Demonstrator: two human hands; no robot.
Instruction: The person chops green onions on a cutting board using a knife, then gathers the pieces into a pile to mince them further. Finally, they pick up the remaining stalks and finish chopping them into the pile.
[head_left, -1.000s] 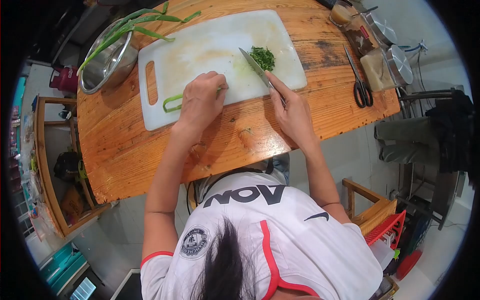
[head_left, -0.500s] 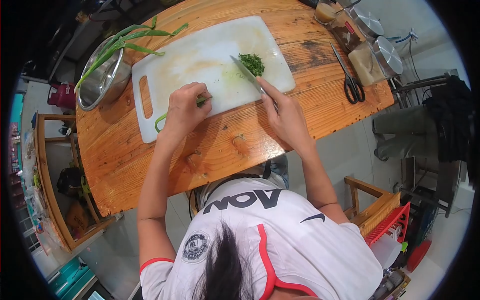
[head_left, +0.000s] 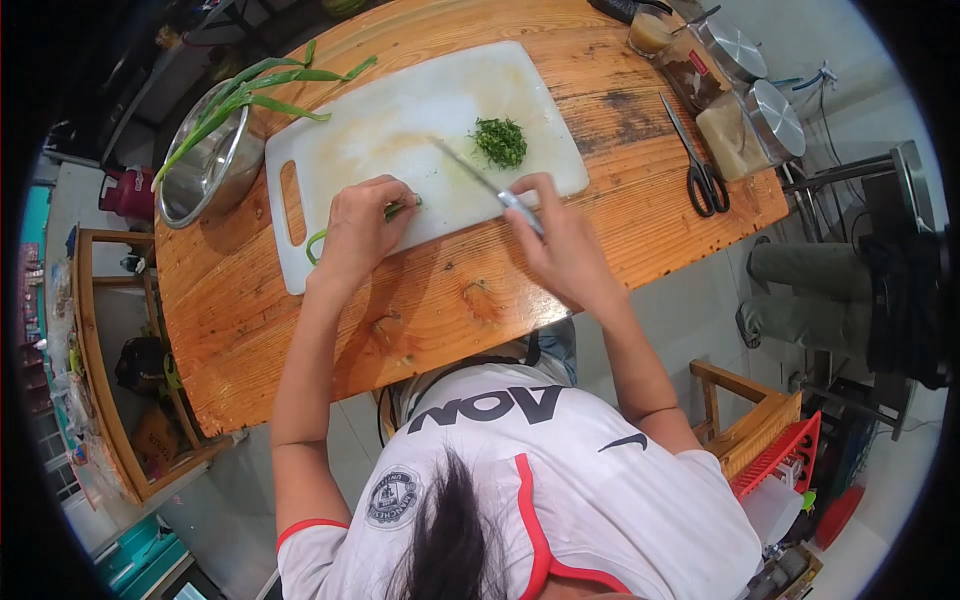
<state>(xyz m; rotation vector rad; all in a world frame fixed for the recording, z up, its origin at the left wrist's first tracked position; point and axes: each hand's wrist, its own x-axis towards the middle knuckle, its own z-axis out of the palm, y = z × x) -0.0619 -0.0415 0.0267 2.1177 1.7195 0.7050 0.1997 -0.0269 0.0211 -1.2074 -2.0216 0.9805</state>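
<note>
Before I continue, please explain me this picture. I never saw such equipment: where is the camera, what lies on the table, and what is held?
There is no robot here. One camera, worn on the person's head, looks forward and down at their own bare hands.

The left hand holds a green onion stalk on the white cutting board. The right hand grips a knife, its blade over the board. Finely chopped greens lie on the board, near the blade.

Left of the board, green onions lie across a metal bowl. To the right, scissors lie on the wooden table, near some containers.
</note>
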